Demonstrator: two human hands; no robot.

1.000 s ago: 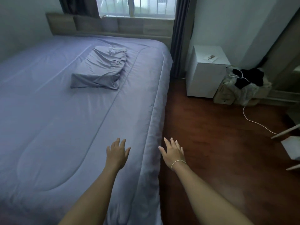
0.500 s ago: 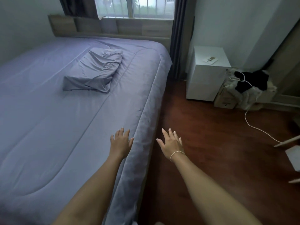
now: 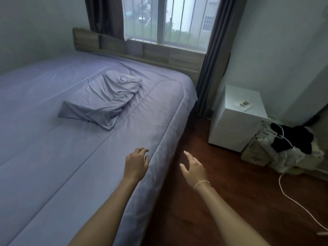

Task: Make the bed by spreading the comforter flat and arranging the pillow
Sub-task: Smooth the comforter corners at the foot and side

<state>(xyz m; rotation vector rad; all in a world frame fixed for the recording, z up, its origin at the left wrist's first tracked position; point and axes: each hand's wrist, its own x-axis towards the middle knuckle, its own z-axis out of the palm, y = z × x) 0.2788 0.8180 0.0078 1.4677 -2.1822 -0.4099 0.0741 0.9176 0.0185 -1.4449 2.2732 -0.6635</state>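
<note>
The room is a bedroom with pale walls, a dark wood-look floor (image 3: 186, 201) and one barred window (image 3: 170, 20) framed by two dark curtains (image 3: 104, 15). One bed (image 3: 174, 125) occupies the left half of the view, with one wooden headboard (image 3: 159, 52) set under the window. One lavender comforter (image 3: 53, 157) lies spread over the bed, largely flat, its right edge hanging over the side of the mattress toward the floor. One pillow (image 3: 103, 100) in a matching lavender case lies on top of the comforter in the upper middle of the bed, set at an angle to the headboard and visibly wrinkled. Two bare hands are in view. The left hand (image 3: 136, 164) hovers over or rests at the right edge of the comforter, fingers loosely bent, holding nothing; contact with the fabric cannot be confirmed. The right hand (image 3: 194, 168) is over the floor just beside the bed edge, grip apart, fingers spread and relaxed, with one thin bracelet (image 3: 201, 183) at the wrist. One white nightstand (image 3: 237, 121) stands against the right wall, carrying one small flat item (image 3: 244, 104) too small to identify. Beside it is one pile of bags and clothing (image 3: 284, 150), including a dark garment, and one white cable (image 3: 301, 206) trailing across the floor. The cardboard bag in the pile bears small print that is not legible.
</note>
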